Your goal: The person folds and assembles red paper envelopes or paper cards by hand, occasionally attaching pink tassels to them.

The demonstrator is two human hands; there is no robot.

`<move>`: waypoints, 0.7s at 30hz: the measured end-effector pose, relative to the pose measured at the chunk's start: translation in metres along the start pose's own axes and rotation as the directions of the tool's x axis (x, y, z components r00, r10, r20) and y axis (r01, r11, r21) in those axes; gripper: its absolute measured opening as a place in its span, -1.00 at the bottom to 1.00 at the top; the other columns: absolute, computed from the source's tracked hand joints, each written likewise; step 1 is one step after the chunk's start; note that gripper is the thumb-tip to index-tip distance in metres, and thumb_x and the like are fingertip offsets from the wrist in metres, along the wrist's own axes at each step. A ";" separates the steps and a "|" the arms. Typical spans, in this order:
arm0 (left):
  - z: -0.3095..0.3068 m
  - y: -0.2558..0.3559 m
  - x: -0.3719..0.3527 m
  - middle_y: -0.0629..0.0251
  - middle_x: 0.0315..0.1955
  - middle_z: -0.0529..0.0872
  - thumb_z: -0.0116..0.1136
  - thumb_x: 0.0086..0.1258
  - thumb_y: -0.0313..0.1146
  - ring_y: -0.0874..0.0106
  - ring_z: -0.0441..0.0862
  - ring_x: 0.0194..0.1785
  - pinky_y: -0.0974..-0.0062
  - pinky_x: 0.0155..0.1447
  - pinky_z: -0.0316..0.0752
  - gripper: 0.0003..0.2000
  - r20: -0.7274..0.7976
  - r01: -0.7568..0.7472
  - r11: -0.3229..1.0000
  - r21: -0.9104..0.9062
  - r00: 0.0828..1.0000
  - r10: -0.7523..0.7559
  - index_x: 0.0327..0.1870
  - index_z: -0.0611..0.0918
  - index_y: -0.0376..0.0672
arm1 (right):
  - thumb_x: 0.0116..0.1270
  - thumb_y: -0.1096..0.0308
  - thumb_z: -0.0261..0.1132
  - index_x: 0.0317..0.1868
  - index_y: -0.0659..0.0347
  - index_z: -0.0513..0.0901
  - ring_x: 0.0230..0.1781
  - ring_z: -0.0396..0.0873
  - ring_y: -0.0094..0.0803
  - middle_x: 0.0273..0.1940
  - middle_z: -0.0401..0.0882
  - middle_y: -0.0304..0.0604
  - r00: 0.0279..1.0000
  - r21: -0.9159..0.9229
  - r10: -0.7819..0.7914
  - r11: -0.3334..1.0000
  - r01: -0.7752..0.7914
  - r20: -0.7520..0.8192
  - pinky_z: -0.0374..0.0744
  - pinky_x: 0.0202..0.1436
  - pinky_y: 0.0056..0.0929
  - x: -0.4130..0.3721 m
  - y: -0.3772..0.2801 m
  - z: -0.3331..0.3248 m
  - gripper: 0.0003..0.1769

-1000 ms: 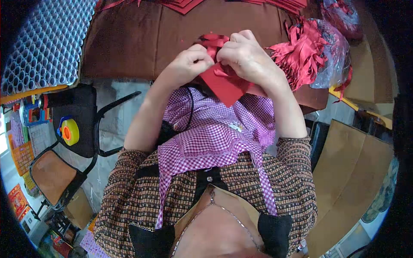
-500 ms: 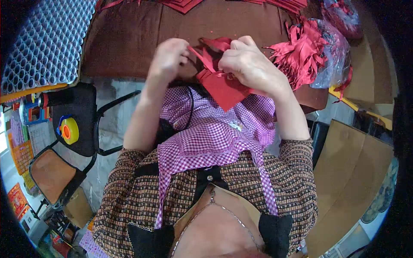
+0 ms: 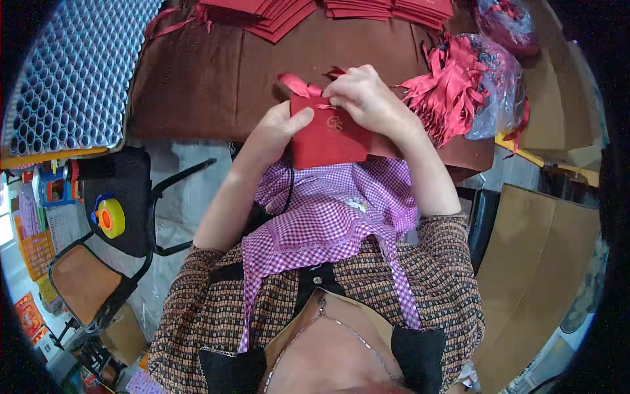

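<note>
Head view: your L hand (image 3: 279, 131) is gripping a flat red squarish packet w/ gold lettering (image 3: 325, 148), thumb on its front near the upper L edge. The packet's in the upper ctr of the frame, just above your purple-and-white checked cloth apron (image 3: 321, 217). Your R hand (image 3: 367, 95) is closed in a pinch at the packet's top edge, R of ctr; can't tell how much ribbon is btwn those fingers. A shiny red ribbon loop (image 3: 296, 85) sticks up past the top edge, btwn your hands.

Behind, on the brown cloth-covered table (image 3: 190, 85), there's a fanned red stack (image 3: 282, 20) at top ctr, plus a loose red ribbon pile (image 3: 449, 92) at upper R, beside a clear plastic bag (image 3: 495, 98).
</note>
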State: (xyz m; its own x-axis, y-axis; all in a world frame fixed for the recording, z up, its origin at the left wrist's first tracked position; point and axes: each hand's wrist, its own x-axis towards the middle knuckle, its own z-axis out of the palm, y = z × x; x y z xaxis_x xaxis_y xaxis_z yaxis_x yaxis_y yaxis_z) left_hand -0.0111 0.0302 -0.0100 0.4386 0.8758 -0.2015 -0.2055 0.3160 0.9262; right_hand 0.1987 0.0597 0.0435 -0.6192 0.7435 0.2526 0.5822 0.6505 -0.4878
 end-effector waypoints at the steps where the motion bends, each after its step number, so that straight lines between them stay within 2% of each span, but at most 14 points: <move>1: 0.001 0.002 0.001 0.23 -0.04 0.63 0.00 0.48 -0.26 0.45 0.57 0.00 0.48 0.14 0.43 -0.64 0.006 -0.006 1.000 0.003 1.000 0.006 0.11 0.52 -0.37 | 0.16 0.46 0.29 -0.24 0.23 0.65 -0.15 0.54 -0.27 -0.34 0.61 -0.16 1.000 -0.007 0.000 1.000 0.000 -0.006 0.41 0.06 -0.34 0.000 0.001 -0.002 -0.86; 3: 0.003 0.006 0.006 0.21 -0.02 0.63 -0.02 0.49 -0.32 0.44 0.58 0.01 0.48 0.17 0.42 -0.67 -0.089 -0.061 0.985 -0.163 0.995 0.047 0.11 0.51 -0.38 | 0.21 0.49 0.24 -0.19 0.31 0.63 -0.14 0.58 -0.37 -0.32 0.61 -0.16 0.921 0.319 0.173 0.946 -0.057 -0.348 0.50 0.01 -0.43 0.000 0.007 -0.009 -0.84; 4: -0.005 -0.002 0.010 0.18 0.01 0.62 -0.04 0.49 -0.34 0.42 0.57 0.05 0.46 0.19 0.42 -0.69 -0.055 -0.119 0.966 -0.228 0.993 0.109 0.12 0.50 -0.38 | 0.26 0.50 0.21 -0.14 0.36 0.62 -0.18 0.59 -0.46 -0.27 0.62 -0.16 0.868 0.300 0.268 0.943 -0.147 -0.417 0.54 -0.05 -0.52 -0.007 0.015 -0.012 -0.82; 5: -0.007 0.000 0.011 0.18 0.01 0.62 -0.04 0.49 -0.34 0.42 0.57 0.05 0.46 0.19 0.42 -0.69 -0.052 -0.126 0.965 -0.228 0.992 0.117 0.12 0.50 -0.38 | 0.30 0.42 0.22 -0.15 0.37 0.63 -0.24 0.57 -0.52 -0.29 0.64 -0.19 0.836 0.361 0.359 0.909 -0.211 -0.416 0.53 -0.08 -0.54 -0.011 0.019 -0.019 -0.80; 7: -0.008 0.003 0.008 0.15 0.04 0.61 -0.06 0.50 -0.36 0.39 0.57 0.07 0.43 0.21 0.42 -0.69 -0.057 -0.105 0.935 -0.339 0.994 0.091 0.13 0.49 -0.37 | 0.32 0.34 0.21 -0.18 0.39 0.63 -0.30 0.52 -0.58 -0.34 0.63 -0.24 0.791 0.588 0.580 0.714 -0.380 -0.193 0.50 -0.16 -0.57 -0.022 0.019 -0.025 -0.76; 9: -0.004 0.005 0.006 0.14 0.06 0.60 -0.07 0.50 -0.36 0.37 0.56 0.10 0.40 0.23 0.41 -0.69 -0.065 -0.131 0.926 -0.353 0.991 0.115 0.14 0.48 -0.36 | 0.31 0.30 0.22 -0.19 0.39 0.64 -0.31 0.49 -0.60 -0.39 0.61 -0.29 0.812 0.557 0.582 0.660 -0.505 0.045 0.46 -0.18 -0.59 -0.028 0.028 -0.018 -0.73; 10: -0.001 0.007 0.005 0.15 0.05 0.60 -0.06 0.50 -0.37 0.38 0.56 0.11 0.40 0.24 0.40 -0.69 -0.054 -0.115 0.924 -0.364 0.993 0.102 0.14 0.48 -0.35 | 0.29 0.29 0.23 -0.19 0.36 0.65 -0.30 0.47 -0.61 -0.39 0.59 -0.33 0.835 0.568 0.540 0.657 -0.495 0.104 0.44 -0.15 -0.57 -0.031 0.033 -0.010 -0.73; 11: 0.002 0.009 0.004 0.16 0.05 0.60 -0.06 0.50 -0.37 0.39 0.55 0.11 0.40 0.24 0.39 -0.69 -0.042 -0.099 0.922 -0.374 0.995 0.089 0.15 0.47 -0.35 | 0.27 0.21 0.30 -0.16 0.33 0.65 -0.23 0.49 -0.60 -0.32 0.61 -0.35 0.814 0.594 0.536 0.587 -0.549 0.224 0.43 -0.05 -0.57 -0.030 0.029 -0.015 -0.68; 13: 0.006 0.009 -0.001 0.18 0.06 0.60 -0.06 0.50 -0.37 0.40 0.54 0.12 0.41 0.24 0.38 -0.69 -0.046 -0.106 0.940 -0.324 0.994 0.096 0.16 0.48 -0.35 | 0.29 0.20 0.28 -0.12 0.37 0.65 -0.22 0.53 -0.53 -0.23 0.66 -0.25 0.878 0.802 0.460 0.471 -0.368 0.132 0.48 -0.07 -0.52 -0.030 0.029 -0.002 -0.64; 14: 0.006 0.010 -0.003 0.20 0.06 0.60 -0.05 0.49 -0.37 0.42 0.54 0.12 0.42 0.24 0.38 -0.68 -0.052 -0.111 0.956 -0.270 0.994 0.101 0.16 0.48 -0.34 | 0.29 0.20 0.28 -0.12 0.37 0.65 -0.22 0.53 -0.53 -0.23 0.66 -0.25 0.880 0.802 0.457 0.472 -0.365 0.132 0.48 -0.07 -0.52 -0.030 0.030 -0.002 -0.64; 16: 0.001 0.014 -0.007 0.21 0.06 0.60 -0.03 0.48 -0.38 0.43 0.53 0.12 0.43 0.25 0.37 -0.68 -0.016 -0.113 0.973 -0.200 0.994 0.112 0.16 0.48 -0.35 | 0.18 0.07 0.41 -0.07 0.35 0.63 -0.12 0.54 -0.55 -0.15 0.64 -0.28 0.910 0.895 0.372 0.319 -0.313 0.185 0.45 0.07 -0.52 -0.028 0.034 -0.003 -0.50; 19: -0.011 0.021 -0.013 0.23 0.06 0.59 0.04 0.44 -0.37 0.45 0.52 0.11 0.43 0.26 0.35 -0.65 0.052 -0.083 0.995 -0.056 0.995 0.086 0.16 0.48 -0.35 | 0.16 0.07 0.42 -0.06 0.36 0.63 -0.12 0.56 -0.54 -0.14 0.66 -0.26 0.909 0.884 0.359 0.326 -0.334 0.212 0.46 0.08 -0.50 -0.027 0.042 0.004 -0.48; 20: -0.013 0.022 -0.014 0.24 0.06 0.59 0.09 0.41 -0.35 0.45 0.51 0.11 0.43 0.26 0.34 -0.63 0.080 -0.051 0.998 0.022 0.996 0.049 0.16 0.48 -0.35 | 0.20 0.19 0.39 -0.07 0.35 0.64 -0.13 0.57 -0.54 -0.15 0.67 -0.24 0.928 0.930 0.321 0.245 -0.274 0.189 0.46 0.08 -0.51 -0.022 0.028 0.001 -0.58; 21: -0.013 0.023 -0.015 0.24 0.06 0.59 0.09 0.41 -0.35 0.45 0.51 0.11 0.43 0.26 0.34 -0.63 0.075 -0.059 0.998 0.021 0.996 0.057 0.16 0.48 -0.35 | 0.20 0.19 0.39 -0.07 0.35 0.64 -0.13 0.57 -0.54 -0.15 0.67 -0.24 0.930 0.929 0.314 0.250 -0.274 0.190 0.46 0.08 -0.51 -0.021 0.023 0.003 -0.58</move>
State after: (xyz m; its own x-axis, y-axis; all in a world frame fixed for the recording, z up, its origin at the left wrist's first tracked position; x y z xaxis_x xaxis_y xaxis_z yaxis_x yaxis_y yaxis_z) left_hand -0.0340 0.0294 0.0100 0.4904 0.8627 -0.1240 -0.2127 0.2564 0.9429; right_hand 0.2241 0.0585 0.0243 -0.4936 0.8663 -0.0768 -0.1740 -0.1849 -0.9672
